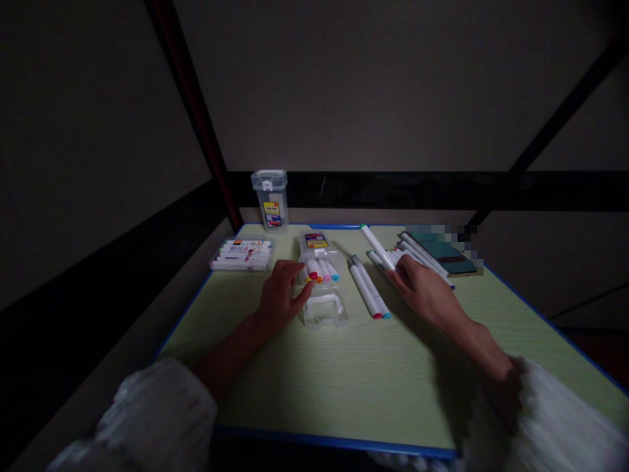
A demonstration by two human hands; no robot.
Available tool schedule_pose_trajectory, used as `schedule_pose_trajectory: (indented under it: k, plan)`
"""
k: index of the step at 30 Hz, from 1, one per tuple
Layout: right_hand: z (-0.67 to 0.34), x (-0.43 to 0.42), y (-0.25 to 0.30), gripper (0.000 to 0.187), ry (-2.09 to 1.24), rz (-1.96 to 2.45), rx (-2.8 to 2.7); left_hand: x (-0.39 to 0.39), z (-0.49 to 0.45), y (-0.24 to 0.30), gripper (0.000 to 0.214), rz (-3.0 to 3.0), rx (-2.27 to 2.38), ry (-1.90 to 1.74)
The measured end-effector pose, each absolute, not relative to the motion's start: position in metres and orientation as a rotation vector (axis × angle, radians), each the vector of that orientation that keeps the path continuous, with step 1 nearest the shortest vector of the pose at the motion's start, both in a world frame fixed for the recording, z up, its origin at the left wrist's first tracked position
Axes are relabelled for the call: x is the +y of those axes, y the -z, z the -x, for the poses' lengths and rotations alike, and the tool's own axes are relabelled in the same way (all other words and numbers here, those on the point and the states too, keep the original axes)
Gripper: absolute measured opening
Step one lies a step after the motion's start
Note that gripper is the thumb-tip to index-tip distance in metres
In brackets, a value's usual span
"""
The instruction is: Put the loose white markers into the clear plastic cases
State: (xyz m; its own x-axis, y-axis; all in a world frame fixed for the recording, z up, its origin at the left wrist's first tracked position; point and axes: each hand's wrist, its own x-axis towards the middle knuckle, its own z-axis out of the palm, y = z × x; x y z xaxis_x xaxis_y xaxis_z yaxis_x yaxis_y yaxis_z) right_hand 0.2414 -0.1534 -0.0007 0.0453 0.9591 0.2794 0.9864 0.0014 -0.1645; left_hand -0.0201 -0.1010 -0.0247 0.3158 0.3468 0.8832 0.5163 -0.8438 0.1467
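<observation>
My left hand [281,292] is at the left of a clear plastic marker case [314,244] lying on its side. Its thumb and index finger are apart at the case's mouth; whether they touch it is hard to tell. Several white markers [324,269] with coloured ends lie inside, and the open lid [325,311] rests toward me. My right hand [425,288] is closed on a white marker [377,248] with a green end, raised at a slant. Beneath and beside that hand lie more loose markers [425,257]. Two white markers [366,288] lie side by side between my hands.
A clear case of markers [243,254] lies at the table's left. Behind it stands a tall lidded plastic box [271,203]. A dark green flat item [442,249], partly blurred out, is at the right. The pale green table [324,387] has blue edges; a wall rises behind.
</observation>
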Motion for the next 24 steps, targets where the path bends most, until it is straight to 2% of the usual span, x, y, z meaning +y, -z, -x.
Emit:
schedule_pose_trajectory:
  k: [7,14,24]
  plan:
    - [-0.245,-0.152,-0.002,0.024,0.297,1.708,-2.037,-0.100,0.020,0.028,0.041,2.413,-0.799,1.697]
    - [-0.240,-0.153,-0.005,0.023,0.281,1.520,-2.158,-0.100,0.020,0.029,0.043,2.441,-0.780,1.772]
    - [-0.231,-0.157,-0.001,0.019,0.357,1.254,-2.222,-0.117,0.016,0.016,0.040,2.518,-0.517,1.543]
